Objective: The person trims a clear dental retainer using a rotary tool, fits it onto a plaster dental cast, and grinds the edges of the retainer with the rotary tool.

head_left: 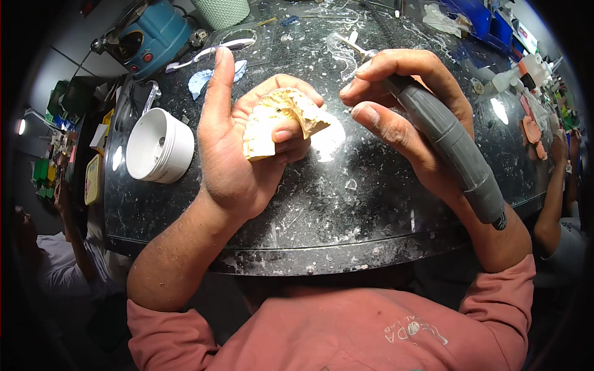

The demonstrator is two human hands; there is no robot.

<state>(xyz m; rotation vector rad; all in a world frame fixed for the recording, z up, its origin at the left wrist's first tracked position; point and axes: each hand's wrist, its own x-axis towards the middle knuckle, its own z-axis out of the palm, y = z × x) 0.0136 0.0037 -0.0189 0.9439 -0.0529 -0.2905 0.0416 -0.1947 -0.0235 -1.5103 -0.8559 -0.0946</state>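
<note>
l hand [230,151] grasping yellowish cast [265,120] btwn palm + curled fingers, thumb off it: prob weak hold, could twist if bit [351,44] catches. r hand [411,137] gripping grey handpiece [447,137], bit past its fingertips, apart from cast; slip might nick l fingertips.

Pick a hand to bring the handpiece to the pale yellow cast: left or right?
Right, most likely. The right hand already grips the grey handpiece, its thin metal tip clear of the cast. The left hand is occupied holding the pale yellow cast.
</note>
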